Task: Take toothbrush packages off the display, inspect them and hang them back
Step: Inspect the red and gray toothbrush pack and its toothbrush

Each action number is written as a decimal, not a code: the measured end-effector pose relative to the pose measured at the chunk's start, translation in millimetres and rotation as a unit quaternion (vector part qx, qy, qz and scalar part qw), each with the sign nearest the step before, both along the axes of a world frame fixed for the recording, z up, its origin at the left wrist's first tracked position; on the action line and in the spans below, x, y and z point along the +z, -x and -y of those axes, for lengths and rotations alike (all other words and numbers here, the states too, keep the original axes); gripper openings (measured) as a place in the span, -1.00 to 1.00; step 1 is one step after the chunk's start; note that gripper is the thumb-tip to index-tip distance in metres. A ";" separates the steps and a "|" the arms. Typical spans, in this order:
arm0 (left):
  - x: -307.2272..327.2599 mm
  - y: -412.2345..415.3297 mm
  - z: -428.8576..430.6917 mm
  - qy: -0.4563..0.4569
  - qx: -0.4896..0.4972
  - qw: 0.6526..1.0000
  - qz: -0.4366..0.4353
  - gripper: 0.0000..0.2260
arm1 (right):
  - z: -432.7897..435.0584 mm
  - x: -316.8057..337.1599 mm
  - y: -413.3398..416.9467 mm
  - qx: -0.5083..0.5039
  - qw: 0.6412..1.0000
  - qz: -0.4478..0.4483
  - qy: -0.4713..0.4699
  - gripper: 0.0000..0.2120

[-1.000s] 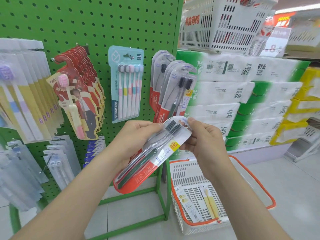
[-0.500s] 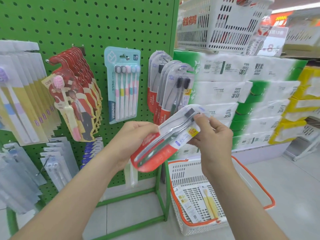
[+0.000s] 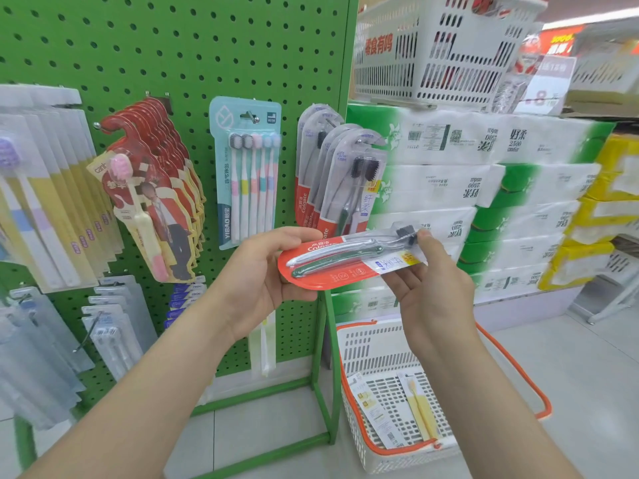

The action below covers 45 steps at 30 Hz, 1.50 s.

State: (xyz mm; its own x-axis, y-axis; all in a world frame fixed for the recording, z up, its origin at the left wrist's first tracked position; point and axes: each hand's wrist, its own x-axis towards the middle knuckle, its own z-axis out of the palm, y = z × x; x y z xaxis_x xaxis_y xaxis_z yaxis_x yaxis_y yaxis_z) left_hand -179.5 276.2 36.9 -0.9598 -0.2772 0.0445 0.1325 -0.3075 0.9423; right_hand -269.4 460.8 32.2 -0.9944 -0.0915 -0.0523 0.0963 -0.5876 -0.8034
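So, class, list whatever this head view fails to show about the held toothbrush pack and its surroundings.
Head view only.
- Colgate pack: top end blurred, partly under the thumb of the right hand; small print too small.
- Left hand: fingers hidden behind the pack.
- Pale packs: cut off by the left edge.
- Price sign: blurred.

Green pegboard stand (image 3: 173, 46) on pale tiled floor (image 3: 570, 357) — stacked tissue packs (image 3: 449, 188), white basket (image 3: 449, 46) above

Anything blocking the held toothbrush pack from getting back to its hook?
Nothing visible. Left hand and right hand hold the toothbrush pack sideways just below the matching packs hanging on the pegboard; only open air lies between. Those packs hang several deep.
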 end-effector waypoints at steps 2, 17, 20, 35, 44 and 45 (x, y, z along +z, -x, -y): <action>-0.2 0.3 -0.3 -0.012 0.000 1.000 0.013 -0.72 | -0.2 0.2 -0.9 0.000 1.000 -0.001 0.003 -0.83; -2.0 3.3 2.3 0.057 -0.058 0.994 0.069 -0.75 | 5.3 1.4 -3.7 0.040 0.997 -0.058 0.029 -0.43; -6.3 1.5 4.9 0.185 -0.108 0.973 0.087 -0.58 | 6.5 -0.1 -1.5 0.016 0.997 -0.067 -0.020 -0.29; -19.5 6.8 -1.3 0.279 -0.104 0.954 0.030 -0.75 | 3.8 -5.0 -9.1 0.054 0.938 -0.286 -0.189 -0.72; -17.5 7.8 2.0 0.251 -0.019 0.968 -0.011 -0.75 | 6.0 -8.9 -4.9 0.059 0.929 -0.290 -0.224 -0.71; -17.5 7.4 2.9 0.250 -0.017 0.968 -0.009 -0.77 | 5.6 -8.7 -4.8 0.062 0.929 -0.288 -0.222 -0.70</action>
State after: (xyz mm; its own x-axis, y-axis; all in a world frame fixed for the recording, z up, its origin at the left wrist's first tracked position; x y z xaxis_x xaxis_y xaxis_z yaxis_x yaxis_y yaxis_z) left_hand -186.9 273.3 19.4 -0.9656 -0.1853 0.1825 0.1487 0.1827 0.9719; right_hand -264.5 455.2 23.5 -0.8524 -0.3034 0.4258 -0.3805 -0.1986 -0.9032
